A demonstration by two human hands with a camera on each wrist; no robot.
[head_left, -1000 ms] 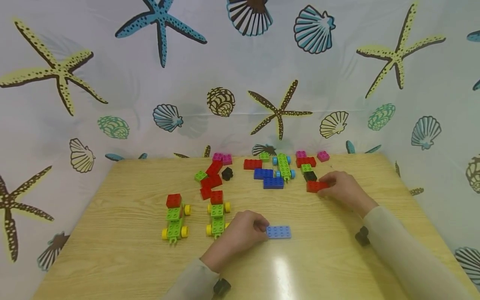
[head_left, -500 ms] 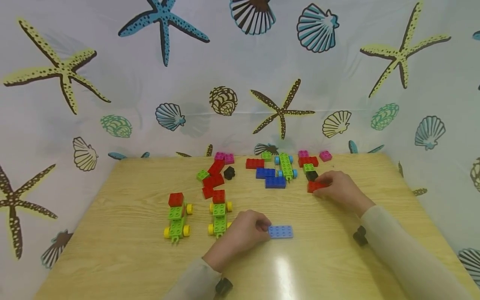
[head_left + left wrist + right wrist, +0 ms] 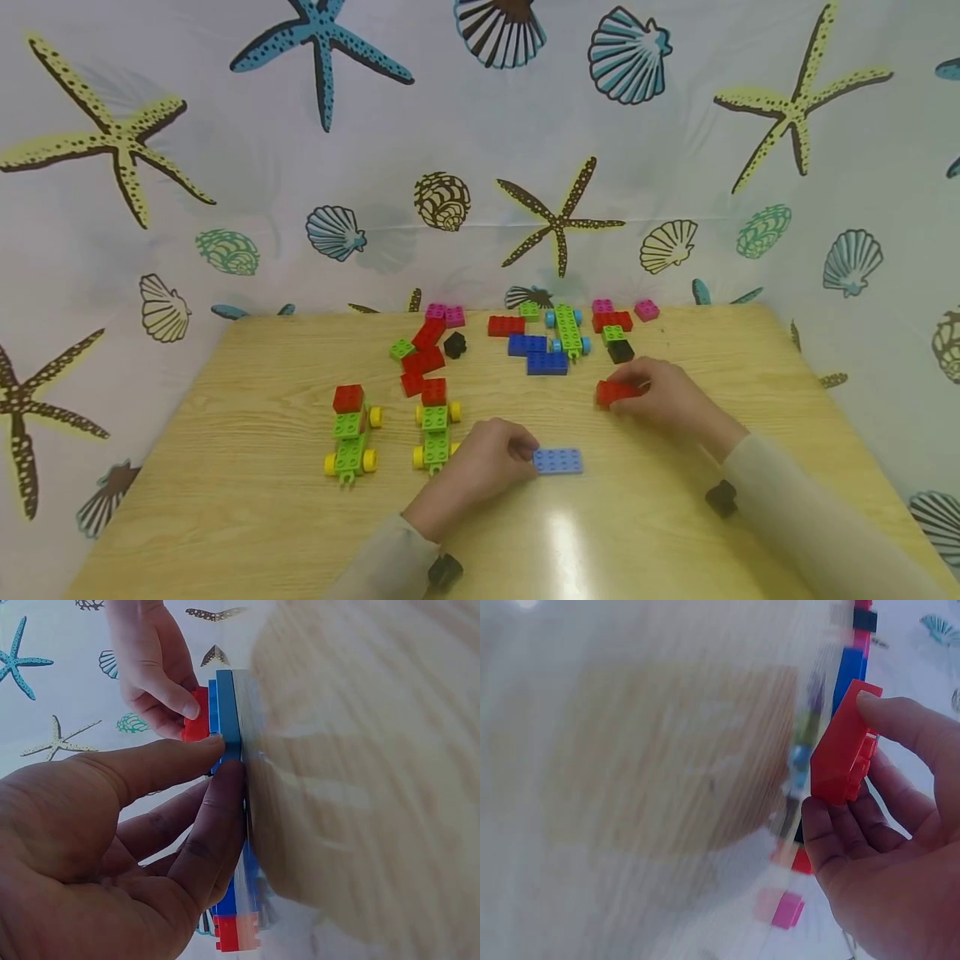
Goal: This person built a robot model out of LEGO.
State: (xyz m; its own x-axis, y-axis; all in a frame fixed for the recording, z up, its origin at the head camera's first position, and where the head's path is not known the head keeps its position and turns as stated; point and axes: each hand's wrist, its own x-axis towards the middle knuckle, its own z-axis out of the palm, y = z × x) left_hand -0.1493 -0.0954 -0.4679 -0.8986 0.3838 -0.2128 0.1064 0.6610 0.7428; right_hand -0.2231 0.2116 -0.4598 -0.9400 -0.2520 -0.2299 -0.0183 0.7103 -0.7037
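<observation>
While the left hand point(image 3: 480, 462) pinches the light-blue plate point(image 3: 558, 461) flat on the table point(image 3: 225, 467), the right hand point(image 3: 663, 398) grips a red brick point(image 3: 613, 392) at its two o'clock.

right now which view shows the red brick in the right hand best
The right wrist view: the red brick fills the frame's right side, pinched by the right hand. The head view shows it small, half covered by fingers. The left wrist view shows only a sliver.

The person is wearing pale beige long sleeves point(image 3: 795, 500) and a small black device point(image 3: 444, 572) at each wrist.
</observation>
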